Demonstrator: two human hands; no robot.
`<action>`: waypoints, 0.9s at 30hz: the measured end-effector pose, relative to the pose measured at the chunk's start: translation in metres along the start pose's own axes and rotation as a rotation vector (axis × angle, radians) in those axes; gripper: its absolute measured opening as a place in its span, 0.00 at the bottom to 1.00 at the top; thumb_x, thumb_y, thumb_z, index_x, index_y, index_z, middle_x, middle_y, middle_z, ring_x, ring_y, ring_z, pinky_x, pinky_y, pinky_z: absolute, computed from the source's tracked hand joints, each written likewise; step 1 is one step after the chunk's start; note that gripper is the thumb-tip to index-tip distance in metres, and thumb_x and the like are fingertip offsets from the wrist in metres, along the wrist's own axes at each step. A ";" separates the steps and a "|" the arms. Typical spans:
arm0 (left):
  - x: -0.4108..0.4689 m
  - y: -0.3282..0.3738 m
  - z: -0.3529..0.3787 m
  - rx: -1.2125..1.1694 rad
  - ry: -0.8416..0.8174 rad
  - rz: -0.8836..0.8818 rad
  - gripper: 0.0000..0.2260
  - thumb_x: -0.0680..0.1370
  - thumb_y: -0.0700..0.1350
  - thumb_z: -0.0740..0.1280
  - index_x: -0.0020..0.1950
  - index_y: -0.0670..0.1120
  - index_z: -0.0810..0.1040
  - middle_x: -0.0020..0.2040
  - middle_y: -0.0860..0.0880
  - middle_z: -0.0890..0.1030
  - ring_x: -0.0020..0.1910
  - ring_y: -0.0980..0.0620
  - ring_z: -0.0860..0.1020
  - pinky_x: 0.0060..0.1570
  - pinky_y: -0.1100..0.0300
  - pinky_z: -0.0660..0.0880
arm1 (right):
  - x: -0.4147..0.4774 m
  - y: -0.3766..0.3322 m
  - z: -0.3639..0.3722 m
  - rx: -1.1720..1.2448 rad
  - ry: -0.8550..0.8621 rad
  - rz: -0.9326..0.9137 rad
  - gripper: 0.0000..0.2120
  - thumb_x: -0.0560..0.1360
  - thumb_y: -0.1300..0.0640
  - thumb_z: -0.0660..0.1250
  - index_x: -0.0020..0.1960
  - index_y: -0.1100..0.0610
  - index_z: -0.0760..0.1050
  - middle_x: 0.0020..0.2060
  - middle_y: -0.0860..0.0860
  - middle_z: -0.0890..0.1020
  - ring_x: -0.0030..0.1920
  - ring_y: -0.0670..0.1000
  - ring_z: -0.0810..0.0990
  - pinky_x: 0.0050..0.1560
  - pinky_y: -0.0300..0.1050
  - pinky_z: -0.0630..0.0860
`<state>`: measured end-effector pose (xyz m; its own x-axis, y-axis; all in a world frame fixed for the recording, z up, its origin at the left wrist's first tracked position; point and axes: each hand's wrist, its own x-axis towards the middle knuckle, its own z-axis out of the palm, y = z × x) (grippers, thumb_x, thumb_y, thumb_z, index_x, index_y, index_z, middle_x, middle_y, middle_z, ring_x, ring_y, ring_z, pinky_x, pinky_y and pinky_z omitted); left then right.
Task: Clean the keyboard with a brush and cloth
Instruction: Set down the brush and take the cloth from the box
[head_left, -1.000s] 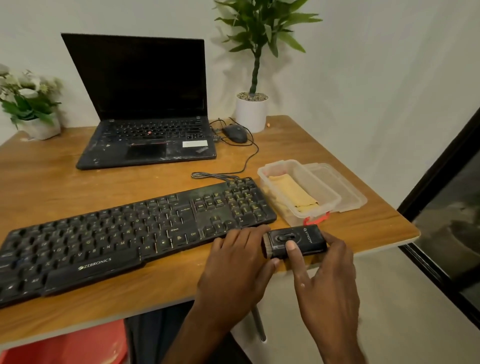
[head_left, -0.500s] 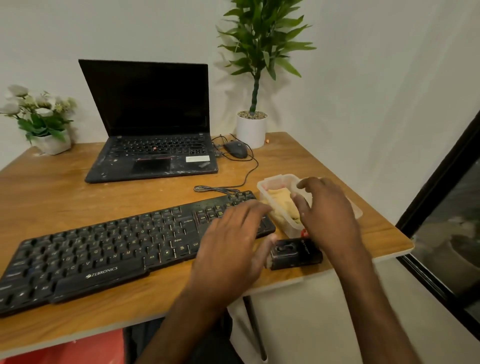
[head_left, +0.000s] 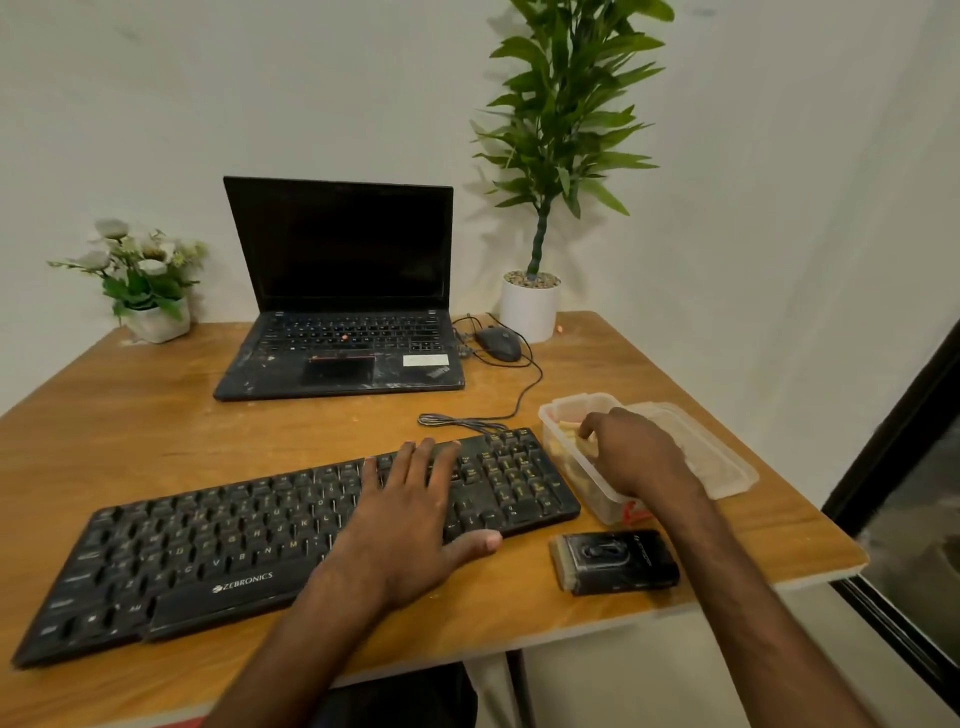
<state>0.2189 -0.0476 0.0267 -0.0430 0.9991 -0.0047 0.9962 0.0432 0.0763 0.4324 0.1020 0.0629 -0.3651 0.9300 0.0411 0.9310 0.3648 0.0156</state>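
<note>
Evidently at the fetching step: the left hand (head_left: 410, 514) rests flat-fingered on the black plastic keyboard (head_left: 208, 551), the right hand (head_left: 634, 457) pinches the folded yellow cloth (head_left: 566, 449) inside the clear plastic tub (head_left: 582, 397), and the black rectangular brush (head_left: 615, 561) lies untouched just beside the keyboard; next, the cloth needs lifting clear.

Near: black keyboard (head_left: 291, 540), white lettering, on orange-brown wood-grain table (head_left: 130, 431). Right: black brush (head_left: 615, 561), grey bristles; yellow cloth (head_left: 569, 457) in clear box (head_left: 571, 400). Far: black laptop (head_left: 343, 343), red dot among keys; black mouse (head_left: 498, 344); white pot (head_left: 530, 312), green plant (head_left: 566, 104); white flowers (head_left: 135, 254).
</note>
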 end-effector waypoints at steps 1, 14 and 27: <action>0.004 -0.003 -0.002 -0.006 -0.063 -0.003 0.54 0.64 0.82 0.40 0.81 0.51 0.34 0.82 0.45 0.40 0.81 0.45 0.40 0.75 0.38 0.37 | 0.000 0.000 -0.001 0.009 0.014 -0.001 0.18 0.78 0.54 0.66 0.67 0.50 0.75 0.60 0.54 0.78 0.58 0.56 0.78 0.54 0.49 0.76; 0.032 -0.017 -0.027 0.009 -0.208 0.080 0.62 0.64 0.78 0.66 0.80 0.52 0.30 0.81 0.43 0.54 0.80 0.43 0.54 0.73 0.30 0.34 | 0.004 0.003 -0.003 0.046 0.000 -0.053 0.19 0.76 0.46 0.69 0.65 0.47 0.75 0.61 0.49 0.76 0.57 0.54 0.78 0.55 0.51 0.78; -0.034 -0.092 -0.036 -0.105 -0.313 -0.064 0.68 0.60 0.75 0.73 0.74 0.57 0.21 0.83 0.49 0.49 0.81 0.50 0.48 0.70 0.33 0.27 | 0.003 0.009 0.009 0.269 0.305 0.043 0.15 0.80 0.50 0.63 0.64 0.53 0.76 0.51 0.54 0.84 0.47 0.57 0.81 0.44 0.49 0.76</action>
<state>0.1259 -0.0852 0.0558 -0.0637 0.9460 -0.3178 0.9782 0.1222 0.1678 0.4395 0.1087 0.0545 -0.2717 0.9035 0.3316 0.8972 0.3624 -0.2525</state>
